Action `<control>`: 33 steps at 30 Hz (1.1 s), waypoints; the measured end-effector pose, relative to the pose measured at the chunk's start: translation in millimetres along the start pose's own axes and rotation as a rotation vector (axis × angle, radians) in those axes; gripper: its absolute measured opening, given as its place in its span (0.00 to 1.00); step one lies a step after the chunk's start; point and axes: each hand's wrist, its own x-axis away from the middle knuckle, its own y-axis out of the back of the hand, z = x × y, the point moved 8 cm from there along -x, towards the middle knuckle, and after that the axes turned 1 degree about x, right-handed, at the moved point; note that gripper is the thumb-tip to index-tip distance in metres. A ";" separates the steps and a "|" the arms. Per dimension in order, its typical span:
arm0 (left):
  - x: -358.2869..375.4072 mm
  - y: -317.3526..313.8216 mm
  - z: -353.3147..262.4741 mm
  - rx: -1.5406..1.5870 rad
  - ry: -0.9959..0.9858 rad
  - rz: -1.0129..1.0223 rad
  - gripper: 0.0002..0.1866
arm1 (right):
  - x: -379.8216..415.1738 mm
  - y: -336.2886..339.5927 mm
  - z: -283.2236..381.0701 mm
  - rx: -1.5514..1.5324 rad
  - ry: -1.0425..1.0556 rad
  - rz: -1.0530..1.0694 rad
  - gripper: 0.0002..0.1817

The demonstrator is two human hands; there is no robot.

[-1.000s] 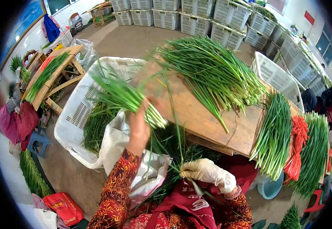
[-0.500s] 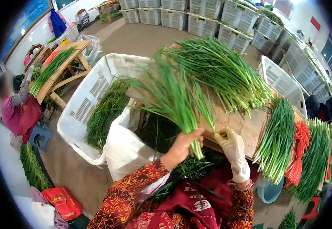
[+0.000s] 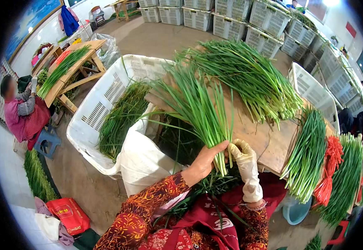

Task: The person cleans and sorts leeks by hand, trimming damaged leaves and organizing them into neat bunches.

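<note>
My left hand (image 3: 204,163), bare, is wrapped round a bunch of green chives (image 3: 198,110); the pale stem ends stick out below it and the leaves fan up and away. Against the right side of that bunch, my gloved right hand (image 3: 245,160) pinches a few chive stalks, its fingertips partly hidden behind the stems. A large pile of chives (image 3: 248,79) lies beyond on the wooden board (image 3: 269,148). To the right rests a neat bundle of chives (image 3: 304,156), beside a hank of red ties (image 3: 328,166) and another chive bundle (image 3: 343,179).
A white plastic crate (image 3: 94,112) with loose greens stands left of the board, a white sack (image 3: 142,160) at its near side. Another crate (image 3: 315,89) is behind right. A blue bucket (image 3: 296,212) sits below. A person (image 3: 25,112) works at a bench on the left.
My right hand has brought its few stalks from beside the bunch up against it. My left hand has moved slightly right with the bunch. The view has shifted a little.
</note>
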 end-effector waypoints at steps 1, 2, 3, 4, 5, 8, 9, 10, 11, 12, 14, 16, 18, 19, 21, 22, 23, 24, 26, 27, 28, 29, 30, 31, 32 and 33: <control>1.8 0.5 -1.1 -0.016 0.007 -0.029 0.10 | -1.7 0.1 -6.5 -0.023 0.005 0.005 0.07; 2.3 1.2 -2.1 -0.032 0.012 -0.055 0.10 | -3.4 0.9 -8.8 -0.045 0.012 0.008 0.07; 1.7 -0.3 -3.2 -0.033 0.008 -0.045 0.10 | -2.3 -0.3 -4.2 -0.050 0.015 -0.018 0.06; 1.8 1.3 -3.9 0.000 0.000 -0.073 0.10 | -1.2 0.6 1.7 0.032 0.083 -0.069 0.06; 2.6 3.5 -4.1 0.033 -0.007 -0.101 0.11 | 0.8 1.6 7.4 0.115 0.149 -0.121 0.05; -0.6 13.0 -9.4 0.031 -0.015 -0.100 0.12 | 6.3 2.1 17.8 0.103 0.245 -0.156 0.04; -0.3 17.8 -15.5 0.040 -0.033 -0.127 0.12 | 9.7 4.0 21.8 0.144 0.299 -0.153 0.04; 2.4 12.3 -36.2 0.049 -0.114 -0.107 0.13 | 13.7 -4.1 27.5 0.256 0.368 -0.023 0.05; -2.9 20.7 -51.9 0.062 -0.209 -0.112 0.13 | 19.6 -11.3 30.7 0.368 0.436 0.108 0.05; -3.5 28.0 -71.5 0.082 -0.253 -0.115 0.13 | 27.2 -21.2 10.3 0.540 0.352 0.315 0.07; 1.1 35.2 -128.7 0.037 -0.488 -0.143 0.11 | 58.6 -42.2 -12.1 0.808 0.224 0.740 0.10; 8.4 37.7 -172.2 -0.003 -0.662 -0.130 0.12 | 68.3 -41.4 -21.0 0.925 0.091 0.892 0.11; 8.7 38.3 -182.6 0.062 -0.725 -0.156 0.10 | 43.9 -23.2 17.9 0.922 0.228 0.651 0.13; 6.7 34.1 -179.8 0.121 -0.704 -0.099 0.12 | 23.6 -6.8 49.3 0.888 0.404 0.469 0.15; 4.6 25.0 -173.9 0.235 -0.664 0.021 0.16 | -18.5 32.7 71.7 0.864 0.448 0.176 0.16; -0.9 19.9 -158.8 0.303 -0.547 0.077 0.20 | -34.9 51.0 112.8 0.832 0.655 -0.080 0.15; -3.4 15.0 -145.5 0.286 -0.486 0.072 0.19 | -41.2 69.3 147.6 0.784 0.855 -0.334 0.16; -6.8 9.3 -131.6 0.306 -0.414 0.118 0.19 | -56.4 78.4 162.0 0.981 0.844 -0.462 0.15; -14.0 8.1 -104.7 0.320 -0.302 0.135 0.16 | -74.8 90.1 172.9 1.177 0.834 -0.594 0.14; -17.3 11.1 -91.8 0.315 -0.263 0.106 0.14 | -95.0 97.4 161.0 1.313 0.622 -0.543 0.12; -19.8 13.3 -81.5 0.299 -0.216 0.067 0.11 | -112.2 103.9 145.9 1.436 0.404 -0.487 0.09; -22.2 17.6 -72.1 0.298 -0.178 0.019 0.09 | -112.1 102.5 136.8 1.368 0.444 -0.464 0.08; -25.7 19.9 -64.6 0.297 -0.180 0.043 0.08 | -105.1 97.7 135.2 1.349 0.480 -0.478 0.09; -26.1 16.2 -62.0 0.298 -0.181 0.062 0.07 | -95.4 87.7 133.7 1.330 0.514 -0.486 0.09; -23.3 17.7 -56.2 0.286 -0.153 0.000 0.06 | -81.2 79.2 130.2 1.228 0.516 -0.460 0.09; -24.0 19.2 -49.0 0.274 -0.110 0.010 0.07 | -73.6 73.6 118.4 1.081 0.454 -0.402 0.09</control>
